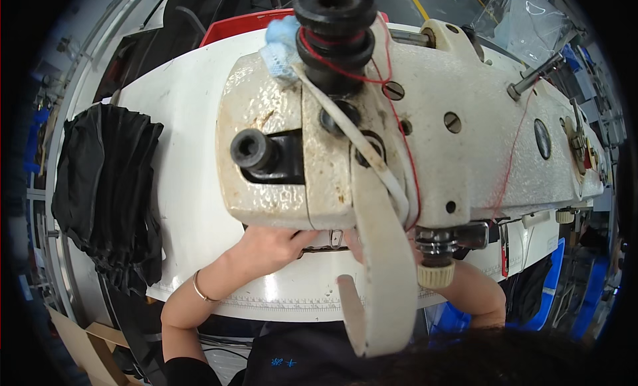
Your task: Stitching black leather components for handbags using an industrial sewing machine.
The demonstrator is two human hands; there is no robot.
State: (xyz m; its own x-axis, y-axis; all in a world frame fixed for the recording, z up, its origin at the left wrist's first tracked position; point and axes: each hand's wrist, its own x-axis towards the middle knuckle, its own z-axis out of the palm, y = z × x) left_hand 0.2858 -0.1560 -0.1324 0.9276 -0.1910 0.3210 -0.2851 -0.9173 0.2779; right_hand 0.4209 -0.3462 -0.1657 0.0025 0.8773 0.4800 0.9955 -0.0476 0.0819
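Observation:
A cream sewing machine head (262, 100) covers much of the work in front of me. Just below its lower edge my left hand (269, 250) is curled, fingertips partly hidden under the machine. Its thumb side meets a narrow dark piece (325, 250) lying by a small metal part (335, 238) that looks like a presser foot. My right hand (356, 245) shows only as a sliver of fingers on the other side of that part. A hanging off-white strap (387, 286) and the machine hide the rest, so its grip cannot be made out.
A stack of black fabric pieces (106, 193) lies on the white table (189, 153) at the left. Red thread (413, 167) runs down the machine, and a light blue cloth (282, 48) is tucked at its top. Blue bins (548, 286) stand lower right; a red bin (239, 26) is behind.

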